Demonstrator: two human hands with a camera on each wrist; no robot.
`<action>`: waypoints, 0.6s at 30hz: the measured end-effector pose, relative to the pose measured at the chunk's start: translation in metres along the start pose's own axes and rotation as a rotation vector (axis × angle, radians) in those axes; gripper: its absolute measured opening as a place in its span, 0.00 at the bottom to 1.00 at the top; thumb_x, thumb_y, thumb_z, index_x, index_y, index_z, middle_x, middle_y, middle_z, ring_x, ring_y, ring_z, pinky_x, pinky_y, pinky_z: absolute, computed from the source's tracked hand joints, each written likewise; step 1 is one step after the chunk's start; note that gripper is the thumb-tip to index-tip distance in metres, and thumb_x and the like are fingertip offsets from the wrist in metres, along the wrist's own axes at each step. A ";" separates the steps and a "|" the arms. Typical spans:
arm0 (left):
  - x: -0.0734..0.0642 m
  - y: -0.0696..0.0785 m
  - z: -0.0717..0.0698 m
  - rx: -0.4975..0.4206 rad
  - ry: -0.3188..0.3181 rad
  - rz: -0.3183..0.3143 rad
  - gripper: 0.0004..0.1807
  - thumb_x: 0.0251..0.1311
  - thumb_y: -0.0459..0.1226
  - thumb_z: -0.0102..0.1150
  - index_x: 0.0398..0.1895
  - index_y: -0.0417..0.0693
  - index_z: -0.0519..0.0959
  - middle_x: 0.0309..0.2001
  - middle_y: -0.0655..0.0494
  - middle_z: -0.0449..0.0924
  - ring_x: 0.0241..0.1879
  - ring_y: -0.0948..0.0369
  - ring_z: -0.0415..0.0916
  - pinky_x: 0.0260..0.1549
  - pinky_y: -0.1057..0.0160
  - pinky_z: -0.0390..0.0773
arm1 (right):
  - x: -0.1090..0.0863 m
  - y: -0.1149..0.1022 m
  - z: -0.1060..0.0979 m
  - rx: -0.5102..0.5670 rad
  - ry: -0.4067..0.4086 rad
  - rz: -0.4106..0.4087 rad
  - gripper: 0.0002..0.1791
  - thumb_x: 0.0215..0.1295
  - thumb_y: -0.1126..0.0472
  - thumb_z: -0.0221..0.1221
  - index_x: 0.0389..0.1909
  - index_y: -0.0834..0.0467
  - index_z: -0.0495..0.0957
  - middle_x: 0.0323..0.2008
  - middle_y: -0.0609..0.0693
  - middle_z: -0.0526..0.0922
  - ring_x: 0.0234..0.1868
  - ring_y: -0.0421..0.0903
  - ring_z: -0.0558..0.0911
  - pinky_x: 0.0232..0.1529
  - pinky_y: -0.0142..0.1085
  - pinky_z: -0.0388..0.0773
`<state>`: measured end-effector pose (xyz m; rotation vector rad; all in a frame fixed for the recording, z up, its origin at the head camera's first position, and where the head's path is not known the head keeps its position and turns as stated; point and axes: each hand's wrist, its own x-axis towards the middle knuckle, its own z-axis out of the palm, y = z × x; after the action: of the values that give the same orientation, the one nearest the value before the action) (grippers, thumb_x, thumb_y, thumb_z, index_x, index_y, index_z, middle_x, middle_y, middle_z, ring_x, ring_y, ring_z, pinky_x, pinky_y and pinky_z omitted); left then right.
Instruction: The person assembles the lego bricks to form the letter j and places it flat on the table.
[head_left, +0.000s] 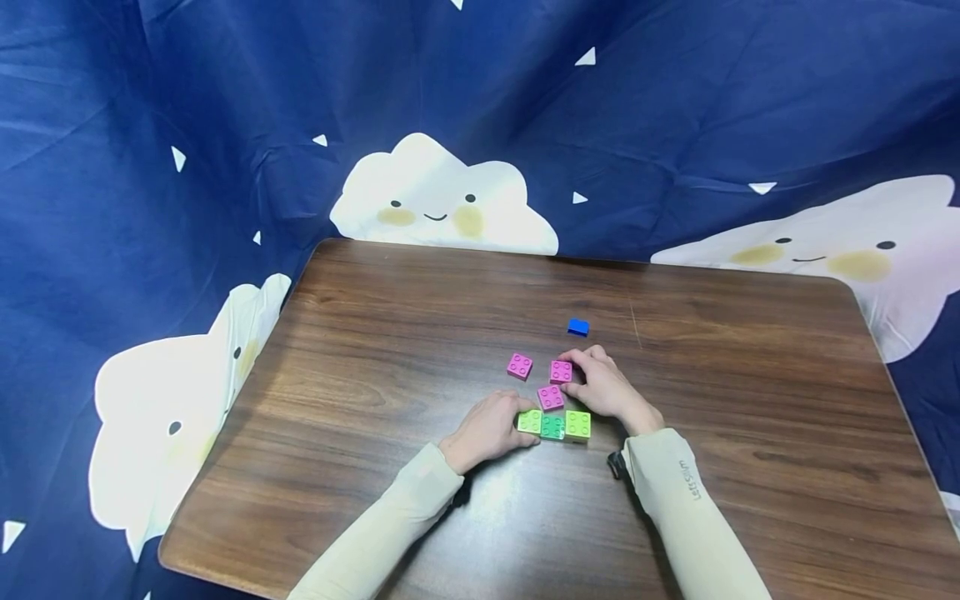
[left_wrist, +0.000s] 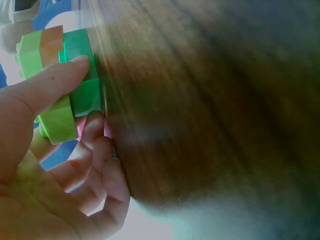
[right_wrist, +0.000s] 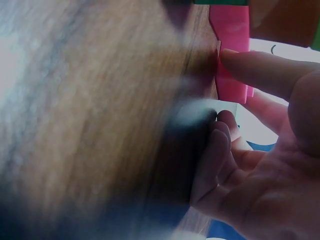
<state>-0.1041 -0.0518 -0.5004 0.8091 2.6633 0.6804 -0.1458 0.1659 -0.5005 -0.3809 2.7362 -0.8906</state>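
Table edges [head_left: 450, 252] distant, left hand [head_left: 489, 427] holding lime brick [head_left: 529, 422], right hand [head_left: 609, 388] pink brick [head_left: 560, 372]

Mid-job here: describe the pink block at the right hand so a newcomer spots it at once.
On the brown table, find the row of green blocks. Just beyond it, the right hand pinches a pink block between thumb and finger. That pinch sets it apart from the two other pink blocks nearby.

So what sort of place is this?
Probably an indoor play corner or simple filming spot: a blue cloth printed with smiling clouds surrounds a brown wood-grain table, and colourful toy bricks sit on it.
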 end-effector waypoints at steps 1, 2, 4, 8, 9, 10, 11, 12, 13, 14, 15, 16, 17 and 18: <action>0.000 0.000 0.000 0.001 0.000 0.000 0.18 0.49 0.46 0.71 0.45 0.54 0.84 0.36 0.62 0.83 0.36 0.66 0.74 0.38 0.68 0.74 | 0.000 0.000 0.000 -0.002 0.004 -0.002 0.23 0.59 0.60 0.62 0.57 0.57 0.74 0.45 0.60 0.71 0.46 0.57 0.71 0.51 0.53 0.68; 0.000 0.000 0.000 0.002 0.000 0.000 0.18 0.49 0.46 0.71 0.45 0.54 0.84 0.36 0.62 0.83 0.36 0.66 0.74 0.38 0.67 0.74 | 0.000 0.000 0.000 -0.004 0.007 -0.005 0.23 0.60 0.60 0.62 0.57 0.57 0.75 0.44 0.60 0.71 0.46 0.57 0.71 0.51 0.53 0.68; 0.000 -0.001 0.001 0.003 0.001 0.001 0.18 0.49 0.46 0.71 0.45 0.54 0.84 0.37 0.63 0.83 0.36 0.66 0.74 0.39 0.67 0.74 | 0.000 0.000 0.001 -0.005 0.011 -0.006 0.23 0.59 0.60 0.62 0.56 0.57 0.75 0.44 0.60 0.71 0.46 0.57 0.71 0.51 0.53 0.68; 0.000 -0.001 0.001 0.000 0.002 0.000 0.18 0.49 0.46 0.71 0.45 0.54 0.84 0.37 0.63 0.83 0.36 0.66 0.74 0.39 0.67 0.74 | 0.000 0.001 0.001 -0.006 0.009 -0.001 0.23 0.59 0.60 0.62 0.56 0.58 0.75 0.44 0.60 0.71 0.46 0.57 0.71 0.51 0.53 0.68; 0.000 -0.001 0.001 0.000 0.002 -0.001 0.18 0.49 0.46 0.71 0.45 0.54 0.84 0.37 0.63 0.83 0.36 0.66 0.74 0.39 0.67 0.73 | 0.000 0.001 0.001 -0.005 0.008 0.002 0.23 0.59 0.60 0.62 0.56 0.58 0.75 0.44 0.60 0.71 0.46 0.57 0.71 0.52 0.53 0.68; 0.000 -0.001 0.001 -0.001 0.002 -0.002 0.18 0.49 0.46 0.71 0.45 0.54 0.84 0.37 0.63 0.83 0.36 0.66 0.74 0.39 0.67 0.73 | 0.000 0.001 0.001 -0.005 0.009 0.002 0.23 0.59 0.60 0.62 0.56 0.58 0.75 0.44 0.60 0.71 0.47 0.57 0.71 0.52 0.54 0.68; 0.000 -0.001 0.001 -0.001 0.002 -0.003 0.19 0.49 0.46 0.71 0.45 0.54 0.84 0.37 0.63 0.83 0.36 0.66 0.74 0.39 0.68 0.73 | 0.000 0.001 0.001 -0.003 0.008 0.003 0.23 0.59 0.60 0.63 0.56 0.58 0.75 0.44 0.60 0.71 0.47 0.57 0.71 0.52 0.54 0.68; 0.000 -0.001 0.001 -0.001 0.002 -0.003 0.19 0.49 0.46 0.71 0.45 0.54 0.84 0.37 0.63 0.83 0.36 0.66 0.74 0.39 0.68 0.74 | 0.000 0.001 0.001 -0.002 0.008 0.005 0.23 0.59 0.60 0.63 0.56 0.58 0.75 0.45 0.60 0.71 0.47 0.57 0.71 0.53 0.54 0.68; 0.000 -0.001 0.001 0.000 0.002 -0.003 0.19 0.49 0.46 0.71 0.45 0.54 0.84 0.37 0.62 0.83 0.36 0.66 0.74 0.38 0.68 0.74 | 0.000 0.001 0.001 0.000 0.007 0.007 0.23 0.59 0.60 0.63 0.56 0.58 0.75 0.45 0.60 0.71 0.47 0.58 0.71 0.53 0.54 0.68; 0.000 -0.002 0.001 0.000 0.002 -0.003 0.19 0.49 0.46 0.71 0.45 0.54 0.84 0.37 0.62 0.83 0.36 0.66 0.74 0.38 0.68 0.74 | 0.000 0.001 0.001 0.001 0.007 0.009 0.23 0.59 0.60 0.63 0.56 0.58 0.75 0.45 0.60 0.71 0.47 0.58 0.71 0.53 0.54 0.68; 0.000 -0.002 0.001 0.000 0.003 -0.003 0.19 0.49 0.46 0.71 0.45 0.54 0.84 0.37 0.62 0.83 0.36 0.65 0.75 0.38 0.68 0.74 | 0.000 0.001 0.001 0.004 0.007 0.009 0.22 0.59 0.60 0.63 0.56 0.58 0.75 0.45 0.60 0.71 0.47 0.58 0.71 0.53 0.55 0.68; 0.000 -0.002 0.002 -0.001 0.003 -0.002 0.19 0.49 0.46 0.71 0.45 0.54 0.84 0.37 0.63 0.83 0.36 0.66 0.75 0.38 0.68 0.74 | 0.000 0.001 0.000 0.005 0.008 0.010 0.22 0.59 0.60 0.63 0.55 0.58 0.75 0.45 0.60 0.71 0.47 0.58 0.71 0.53 0.55 0.68; 0.000 -0.002 0.002 0.000 0.004 -0.002 0.18 0.49 0.46 0.71 0.45 0.55 0.84 0.37 0.63 0.83 0.36 0.66 0.75 0.38 0.68 0.74 | -0.001 0.000 0.000 0.006 0.007 0.012 0.22 0.59 0.60 0.63 0.55 0.59 0.75 0.45 0.61 0.71 0.47 0.58 0.71 0.53 0.55 0.68; 0.000 -0.002 0.002 0.000 0.004 -0.002 0.18 0.49 0.46 0.71 0.45 0.55 0.84 0.37 0.63 0.83 0.36 0.66 0.75 0.38 0.68 0.74 | -0.001 0.000 0.000 0.007 0.007 0.014 0.22 0.59 0.60 0.63 0.55 0.59 0.75 0.45 0.61 0.71 0.47 0.58 0.71 0.53 0.54 0.68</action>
<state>-0.1045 -0.0526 -0.5030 0.8059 2.6673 0.6823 -0.1450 0.1663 -0.5000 -0.3577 2.7383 -0.8991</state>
